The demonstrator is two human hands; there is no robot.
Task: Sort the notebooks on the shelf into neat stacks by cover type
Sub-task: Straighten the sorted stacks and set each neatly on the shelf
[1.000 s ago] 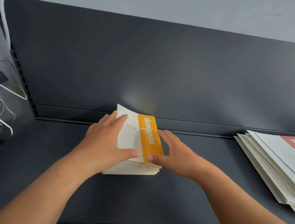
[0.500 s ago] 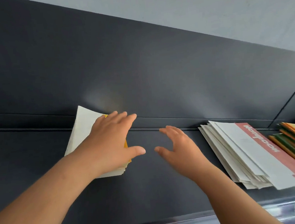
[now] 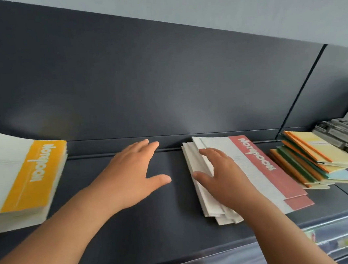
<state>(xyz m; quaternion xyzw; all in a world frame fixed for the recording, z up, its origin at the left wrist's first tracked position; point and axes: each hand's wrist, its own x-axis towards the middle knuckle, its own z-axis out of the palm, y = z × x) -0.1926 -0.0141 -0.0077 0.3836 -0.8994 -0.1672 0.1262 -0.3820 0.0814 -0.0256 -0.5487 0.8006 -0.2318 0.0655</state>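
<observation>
A squared stack of white notebooks with a yellow band (image 3: 23, 178) lies at the left of the dark shelf (image 3: 173, 226). A fanned, uneven stack with a red band (image 3: 262, 166) lies right of centre. My right hand (image 3: 223, 178) rests on the white left part of that red-band stack, fingers spread. My left hand (image 3: 130, 175) hovers over bare shelf between the two stacks, fingers straight, holding nothing. Further right lies a messy pile of thin notebooks with orange, green and pale yellow covers (image 3: 312, 159).
The shelf's dark back panel (image 3: 165, 90) rises right behind the stacks. A grey and black pile of items (image 3: 342, 138) sits at the far right. A clear price strip (image 3: 336, 237) runs along the shelf's front edge at the lower right.
Both hands left the yellow-band stack and moved right. My right hand now lies on the red-band stack. The view swung right, bringing the coloured pile into sight.
</observation>
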